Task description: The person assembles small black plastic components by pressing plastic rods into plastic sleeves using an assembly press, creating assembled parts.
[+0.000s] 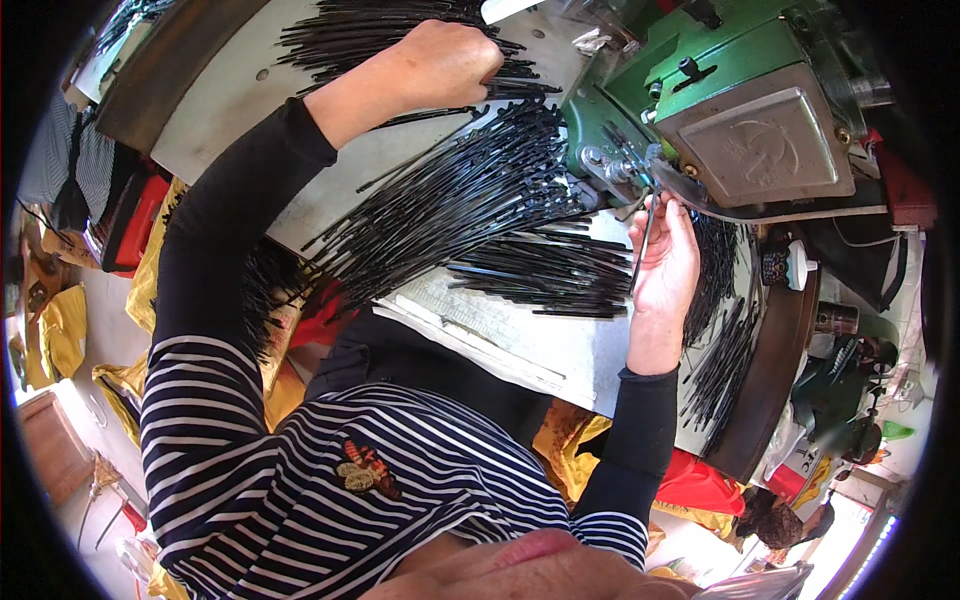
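Note:
My left hand (440,65) is closed above the far pile of thin black rods (350,40). Its fingertips are turned away, so what they hold, if anything, is hidden. To the right, my right hand (668,262) pinches a thin dark rod (645,232) at the front of a green machine (720,55). The rod's upper end reaches toward the metal fittings (600,160) on the machine. Between my hands spreads a large heap of black rods (450,190). A smaller bundle (550,268) lies just left of my right wrist.
The pale metal tabletop (240,90) has brown raised edges (765,400) at both sides. More black rods (722,370) lie right of my right forearm. A grey embossed plate (760,140) covers the machine's front. Yellow sacks (565,445) hang below the table's near edge.

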Demonstrator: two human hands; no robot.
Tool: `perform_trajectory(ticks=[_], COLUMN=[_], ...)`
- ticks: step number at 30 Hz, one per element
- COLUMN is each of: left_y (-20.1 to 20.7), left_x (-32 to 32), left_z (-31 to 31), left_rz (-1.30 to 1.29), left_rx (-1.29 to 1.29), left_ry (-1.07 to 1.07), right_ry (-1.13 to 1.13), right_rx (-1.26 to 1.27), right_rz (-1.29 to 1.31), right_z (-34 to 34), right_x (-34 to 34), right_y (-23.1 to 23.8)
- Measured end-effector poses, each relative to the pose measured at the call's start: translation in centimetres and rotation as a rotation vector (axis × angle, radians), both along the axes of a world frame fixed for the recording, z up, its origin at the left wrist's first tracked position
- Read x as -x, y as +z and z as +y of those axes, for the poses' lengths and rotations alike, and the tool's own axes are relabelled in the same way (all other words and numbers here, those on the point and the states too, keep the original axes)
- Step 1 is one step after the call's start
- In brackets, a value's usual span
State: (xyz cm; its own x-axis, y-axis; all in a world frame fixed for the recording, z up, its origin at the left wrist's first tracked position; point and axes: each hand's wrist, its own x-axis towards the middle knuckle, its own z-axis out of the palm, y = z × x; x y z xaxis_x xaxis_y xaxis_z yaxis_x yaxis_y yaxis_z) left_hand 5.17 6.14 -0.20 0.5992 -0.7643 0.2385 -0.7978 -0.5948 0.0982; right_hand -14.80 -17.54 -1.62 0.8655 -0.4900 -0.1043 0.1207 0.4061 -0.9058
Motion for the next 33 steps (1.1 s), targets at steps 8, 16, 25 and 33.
perform_trajectory(ticks=[8,16,25,33], left_y=[1.0,0.1,-0.8,-0.6], left_x=[1.5,3.8,5.6,5.6], left_z=[-1.4,-5.9,-7.8,-8.5], left_rz=[0.027,0.924,1.133,1.045], left_rx=[0.077,0.479,0.591,0.614], left_ry=[-0.08,-0.369,-0.365,-0.373], right_ry=[0.092,0.502,0.472,0.431], right_rx=[0.112,0.38,0.413,0.453], right_rz=[0.134,0.31,0.3,0.306], right_z=[0.7,3.4,2.6,2.4], right_x=[0.0,-0.2,-0.1,-0.2], right_y=[0.9,2.6,2.4,2.8])
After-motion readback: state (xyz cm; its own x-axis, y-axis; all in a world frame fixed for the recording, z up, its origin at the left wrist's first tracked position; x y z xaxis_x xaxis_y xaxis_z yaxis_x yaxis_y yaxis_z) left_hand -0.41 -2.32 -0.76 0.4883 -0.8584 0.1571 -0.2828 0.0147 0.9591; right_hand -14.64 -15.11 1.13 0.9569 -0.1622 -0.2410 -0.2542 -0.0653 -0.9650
